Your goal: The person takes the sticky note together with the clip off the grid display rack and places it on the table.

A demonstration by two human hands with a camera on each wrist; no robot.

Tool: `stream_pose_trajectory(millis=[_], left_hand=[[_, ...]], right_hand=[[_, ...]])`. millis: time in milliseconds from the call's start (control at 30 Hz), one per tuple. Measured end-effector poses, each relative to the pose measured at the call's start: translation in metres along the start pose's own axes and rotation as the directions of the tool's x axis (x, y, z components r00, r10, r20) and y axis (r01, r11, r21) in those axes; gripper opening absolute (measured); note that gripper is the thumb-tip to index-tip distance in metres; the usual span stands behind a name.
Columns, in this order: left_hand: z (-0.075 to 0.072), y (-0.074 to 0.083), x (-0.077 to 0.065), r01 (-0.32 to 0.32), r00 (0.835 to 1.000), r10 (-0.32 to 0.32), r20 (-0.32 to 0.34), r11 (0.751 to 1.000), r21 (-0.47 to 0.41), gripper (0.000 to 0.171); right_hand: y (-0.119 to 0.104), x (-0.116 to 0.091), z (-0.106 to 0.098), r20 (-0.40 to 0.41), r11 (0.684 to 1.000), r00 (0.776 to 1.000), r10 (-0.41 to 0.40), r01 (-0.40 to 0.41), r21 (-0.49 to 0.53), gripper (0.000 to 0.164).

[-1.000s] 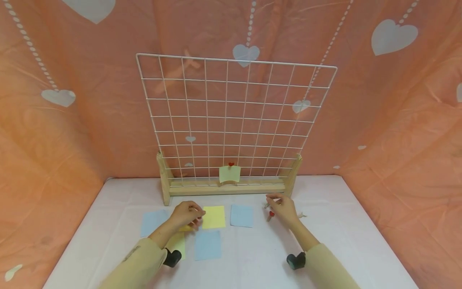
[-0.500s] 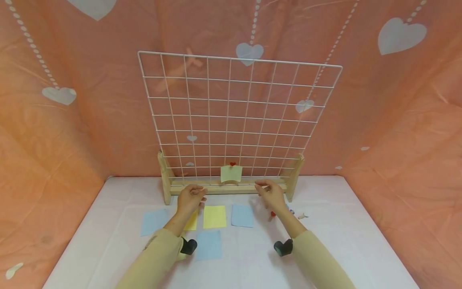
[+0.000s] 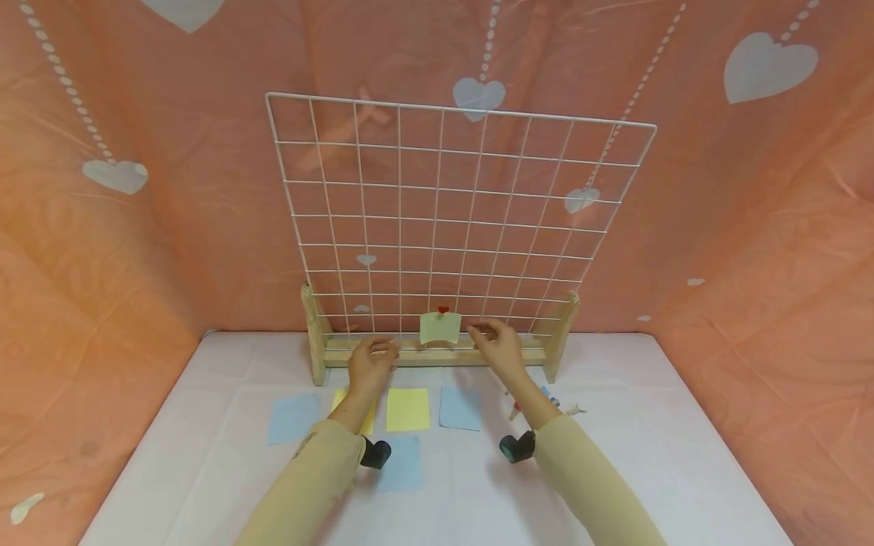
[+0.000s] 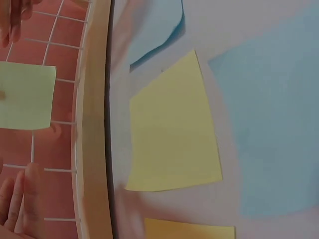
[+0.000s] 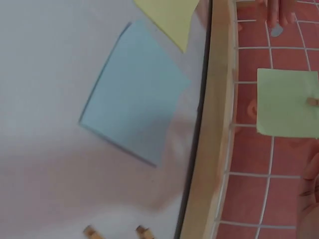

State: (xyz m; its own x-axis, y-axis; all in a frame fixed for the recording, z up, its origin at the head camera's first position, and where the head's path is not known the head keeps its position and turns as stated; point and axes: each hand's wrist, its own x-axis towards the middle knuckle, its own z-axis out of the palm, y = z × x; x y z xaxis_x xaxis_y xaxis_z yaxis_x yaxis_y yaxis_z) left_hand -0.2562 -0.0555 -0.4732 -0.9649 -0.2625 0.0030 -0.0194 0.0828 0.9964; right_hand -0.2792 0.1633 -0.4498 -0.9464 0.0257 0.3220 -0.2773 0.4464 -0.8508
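Note:
A pale green sticky note [image 3: 440,328] hangs low on the white wire grid, held by a small clothespin with a red heart [image 3: 443,309]. My left hand [image 3: 371,367] is just left of the note, fingers loosely bent, with nothing seen in them. On the note's other side my right hand [image 3: 499,349] is raised, its fingertips close to the note's right edge but apart from it. In the left wrist view the left fingers [image 4: 31,194] are beside the grid. Only part of the right hand [image 5: 310,191] shows at the edge of the right wrist view.
The grid [image 3: 471,205] stands in a wooden base [image 3: 382,356]. Yellow notes [image 3: 408,409] and blue notes [image 3: 460,408] lie on the white table in front. Several small clothespins [image 3: 515,410] lie near the right forearm. An orange curtain with hearts surrounds the table.
Both hands have moved forward and inward from the table to either side of the green note. The right hand has left the clothespins; the left has left the yellow notes.

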Motion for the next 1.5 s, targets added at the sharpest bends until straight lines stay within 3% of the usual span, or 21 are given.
stream_pose_trajectory(millis=[300,467,667,933,1167,1400,1500], left_hand=[[0.010,0.009,0.003,-0.049,0.999,0.048,0.023,0.998,0.026,0.028],[0.016,0.012,0.003,-0.057,0.996,0.054,0.071,0.998,0.034,0.032],[0.019,0.013,0.006,-0.073,0.984,0.064,0.166,0.996,0.054,0.037],[0.024,0.013,0.010,-0.039,0.972,0.035,0.231,0.999,0.014,0.042],[0.032,0.012,0.012,-0.032,0.975,0.012,0.222,0.995,0.089,0.044],[0.037,0.008,0.013,-0.116,0.982,0.100,0.161,0.989,0.090,0.036],[0.039,0.009,0.014,-0.118,0.982,0.104,0.160,0.990,0.081,0.032]], right_hand=[[-0.011,0.009,0.010,0.001,0.999,1.000,-0.023,0.023,0.045,0.017],[-0.014,0.011,0.014,0.002,0.997,1.000,-0.013,0.013,0.073,0.018],[-0.019,0.015,0.019,0.015,0.995,0.998,-0.069,0.067,0.077,0.021],[-0.024,0.020,0.027,0.046,0.993,0.992,-0.116,0.115,0.037,0.026],[-0.022,0.025,0.031,0.101,0.989,0.988,-0.114,0.123,-0.084,0.030],[-0.022,0.025,0.032,0.116,0.984,0.985,-0.129,0.141,-0.106,0.026],[-0.023,0.026,0.033,0.102,0.978,0.984,-0.144,0.157,-0.134,0.024]])
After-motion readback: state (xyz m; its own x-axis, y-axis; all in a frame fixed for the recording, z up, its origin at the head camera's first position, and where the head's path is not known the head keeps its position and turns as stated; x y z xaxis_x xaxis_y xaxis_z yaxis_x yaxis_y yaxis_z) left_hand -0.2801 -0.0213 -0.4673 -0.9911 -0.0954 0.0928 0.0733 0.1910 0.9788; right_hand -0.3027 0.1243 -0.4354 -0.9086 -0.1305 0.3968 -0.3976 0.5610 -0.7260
